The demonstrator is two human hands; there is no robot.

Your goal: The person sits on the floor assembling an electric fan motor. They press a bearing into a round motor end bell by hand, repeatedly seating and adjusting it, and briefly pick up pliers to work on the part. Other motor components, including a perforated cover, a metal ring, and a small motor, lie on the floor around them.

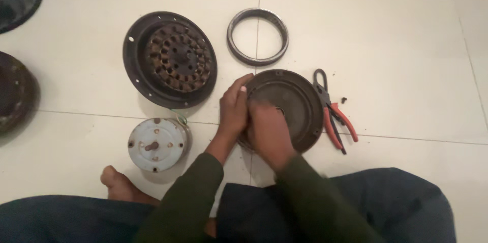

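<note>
A dark round metal cover plate [297,98] lies on the tiled floor in front of me. My left hand [234,108] grips its left rim, fingers curled over the edge. My right hand [268,133] rests inside the plate near its middle, fingers closed and blurred; what it holds is hidden. Both sleeves are dark green.
A dark round housing with a copper-wound stator [170,59] lies at upper left, a metal ring [257,36] above the plate, red-handled pliers [333,116] to the right, a pale grey motor cap [156,144] at lower left. Two dark round parts [15,90] sit at the left edge.
</note>
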